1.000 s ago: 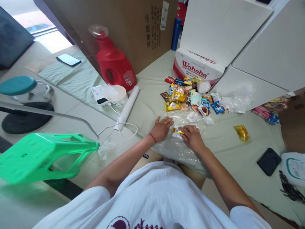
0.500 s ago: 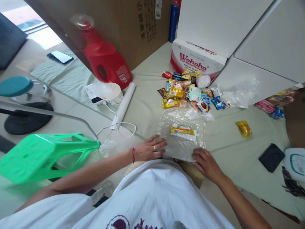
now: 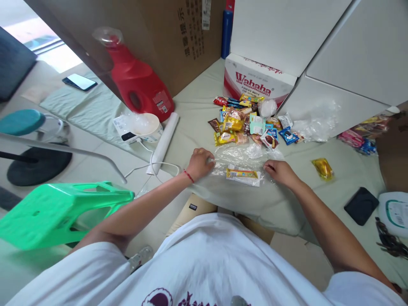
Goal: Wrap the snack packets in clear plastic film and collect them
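Observation:
A sheet or bag of clear plastic [image 3: 232, 151] lies crinkled on the cloth-covered table in front of me. My left hand [image 3: 200, 165] is closed on its left edge, fingers curled. At the right edge, my right hand [image 3: 281, 172] pinches the plastic between thumb and fingers. Between the hands lies a long yellow snack packet [image 3: 242, 174] on a white strip [image 3: 247, 182]. Whether the plastic covers the packet or only lies under it, I cannot tell. Just beyond sits a heap of small wrapped snacks [image 3: 232, 123].
Behind the heap stands a Wahaha carton [image 3: 255, 80]. To the left are a red jug [image 3: 137, 80], a white roll [image 3: 164, 142], a paper tub [image 3: 151, 127] and a green stool [image 3: 57, 212]. On the right lie a yellow packet [image 3: 323, 168] and a black case [image 3: 361, 206].
Both hands have moved forward from the table's near edge, and their fingers have closed on the plastic. Its near part no longer reaches the table edge. The view has shifted slightly.

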The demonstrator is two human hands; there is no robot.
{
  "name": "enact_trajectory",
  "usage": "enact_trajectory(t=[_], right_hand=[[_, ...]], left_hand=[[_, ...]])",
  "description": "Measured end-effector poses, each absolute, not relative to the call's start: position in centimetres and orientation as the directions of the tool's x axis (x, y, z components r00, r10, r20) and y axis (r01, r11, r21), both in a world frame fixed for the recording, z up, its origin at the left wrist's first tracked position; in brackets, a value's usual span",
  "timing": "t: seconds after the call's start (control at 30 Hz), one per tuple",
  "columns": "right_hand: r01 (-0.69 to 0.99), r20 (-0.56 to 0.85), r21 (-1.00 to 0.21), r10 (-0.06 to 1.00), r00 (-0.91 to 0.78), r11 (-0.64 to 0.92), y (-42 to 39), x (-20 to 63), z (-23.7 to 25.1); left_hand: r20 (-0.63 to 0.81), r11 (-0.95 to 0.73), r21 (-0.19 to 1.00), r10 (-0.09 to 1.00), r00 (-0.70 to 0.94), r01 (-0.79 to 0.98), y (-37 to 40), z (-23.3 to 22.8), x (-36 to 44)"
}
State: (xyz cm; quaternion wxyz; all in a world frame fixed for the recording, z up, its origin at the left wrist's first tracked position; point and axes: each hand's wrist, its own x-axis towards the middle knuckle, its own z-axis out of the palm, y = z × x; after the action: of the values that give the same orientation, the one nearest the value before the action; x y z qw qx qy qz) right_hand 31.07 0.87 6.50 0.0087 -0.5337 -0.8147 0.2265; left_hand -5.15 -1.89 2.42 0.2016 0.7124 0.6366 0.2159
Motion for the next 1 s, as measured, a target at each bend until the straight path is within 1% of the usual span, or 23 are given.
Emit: enact_trajectory(t=[0.07, 0.1, 0.17, 0.23, 0.27, 0.3, 0.33, 0.37, 0.4, 0.43, 0.47, 0.5, 0.57, 0.63, 0.7, 0.77, 0.9, 0.93, 1.0], right_hand=[[0.924, -0.288, -0.205, 0.883, -0.371, 0.322, 1.7, 30.4, 6.5], [0.940, -0.292, -0.133, 0.894, -0.341, 0.315, 2.0, 30.1, 6.8], [0.956, -0.237, -0.046, 0.926, -0.293, 0.291, 2.6, 29.2, 7.8], [0.946, -0.127, -0.034, 0.938, -0.323, 0.322, 3.6, 27.9, 8.8], [0.925, -0.077, -0.041, 0.922, -0.379, 0.377, 4.3, 27.1, 9.2], [0.892, -0.042, -0.046, 0.892, -0.451, 0.449, 5.1, 26.2, 9.3], [0.852, -0.031, -0.046, 0.851, -0.524, 0.522, 5.9, 25.1, 9.2], [0.815, -0.050, -0.042, 0.813, -0.580, 0.578, 6.8, 24.0, 8.9], [0.791, -0.092, -0.037, 0.786, -0.611, 0.611, 7.6, 22.9, 8.5], [0.782, -0.145, -0.032, 0.771, -0.620, 0.622, 8.3, 21.9, 8.0], [0.782, -0.197, -0.031, 0.764, -0.615, 0.622, 9.0, 21.0, 7.5], [0.783, -0.241, -0.039, 0.754, -0.611, 0.621, 9.6, 20.3, 7.1], [0.765, -0.273, -0.087, 0.723, -0.634, 0.638, 10.4, 19.6, 6.7], [0.708, -0.237, -0.165, 0.669, -0.704, 0.687, 10.5, 19.7, 7.1], [0.648, -0.181, -0.217, 0.623, -0.761, 0.730, 9.8, 20.2, 8.2], [0.651, -0.161, -0.191, 0.630, -0.759, 0.735, 8.1, 20.8, 9.6], [0.744, -0.206, -0.023, 0.725, -0.658, 0.668, 2.8, 21.4, 11.2], [0.746, -0.209, -0.011, 0.729, -0.652, 0.665, 1.4, 21.6, 11.1], [0.729, -0.192, -0.040, 0.711, -0.677, 0.683, -1.3, 21.9, 10.1]], left_hand=[[0.034, 0.031, 0.524, 0.998, -0.057, 0.851, -1.2, 1.8, -5.4], [0.070, 0.075, 0.524, 0.989, -0.130, 0.849, -1.2, 1.8, -5.7], [0.227, 0.109, 0.545, 0.935, -0.272, 0.831, -1.8, 2.7, -6.1], [0.425, 0.057, 0.574, 0.832, -0.356, 0.817, -3.2, 4.3, -6.0], [0.507, -0.020, 0.577, 0.793, -0.338, 0.816, -4.1, 5.1, -5.4], [0.557, -0.137, 0.568, 0.790, -0.256, 0.812, -5.1, 5.9, -4.6], [0.579, -0.288, 0.535, 0.809, -0.097, 0.794, -5.9, 6.4, -3.5], [0.562, -0.432, 0.490, 0.820, 0.104, 0.757, -6.6, 6.8, -2.1], [0.481, -0.493, 0.446, 0.836, 0.264, 0.747, -7.2, 6.8, -0.7], [0.388, -0.524, 0.404, 0.840, 0.379, 0.750, -7.5, 6.7, 0.6], [0.291, -0.538, 0.371, 0.841, 0.455, 0.757, -7.6, 6.4, 1.8], [0.204, -0.536, 0.346, 0.844, 0.496, 0.770, -7.5, 5.9, 2.7], [0.096, -0.521, 0.309, 0.849, 0.519, 0.796, -7.1, 4.9, 3.7], [0.062, -0.510, 0.287, 0.855, 0.516, 0.811, -6.8, 4.2, 3.8], [0.060, -0.510, 0.274, 0.855, 0.515, 0.815, -6.7, 3.9, 3.5], [0.061, -0.515, 0.271, 0.852, 0.520, 0.813, -6.8, 3.8, 3.3], [0.078, -0.509, 0.272, 0.858, 0.508, 0.817, -7.3, 3.9, 3.4], [0.086, -0.505, 0.273, 0.861, 0.502, 0.819, -7.4, 3.9, 3.5], [0.094, -0.495, 0.286, 0.867, 0.490, 0.820, -7.4, 3.7, 3.6]])
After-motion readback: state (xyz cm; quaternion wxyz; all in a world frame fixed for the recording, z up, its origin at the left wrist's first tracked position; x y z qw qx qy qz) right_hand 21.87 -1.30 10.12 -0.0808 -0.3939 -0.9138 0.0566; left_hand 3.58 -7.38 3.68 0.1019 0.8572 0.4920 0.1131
